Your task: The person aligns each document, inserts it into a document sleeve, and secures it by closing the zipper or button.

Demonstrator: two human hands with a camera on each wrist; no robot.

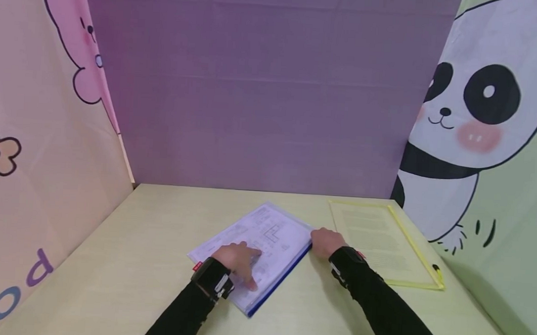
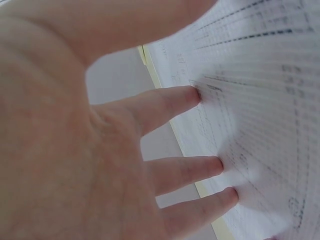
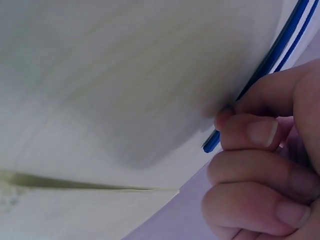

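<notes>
A clear document pouch (image 1: 276, 231) with printed sheets inside lies aslant on the table, its blue zip edge (image 1: 281, 281) along the right side. My left hand (image 1: 239, 263) rests on top of it with fingers spread; in the left wrist view, several straight fingertips (image 2: 212, 164) press the printed surface. At the pouch's far right corner is my right hand (image 1: 327, 243). Its fingers are curled in the right wrist view, and they pinch near the end of the blue strip (image 3: 272, 57). Whether a zip pull is between the fingertips is hidden.
A second clear pouch (image 1: 374, 239) with a yellow edge and a printed sheet lies to the right, near the right arm. Its black-and-yellow pull (image 1: 437, 270) is at the near right corner. A purple panel (image 1: 272, 97) stands behind the pale table (image 1: 121, 276).
</notes>
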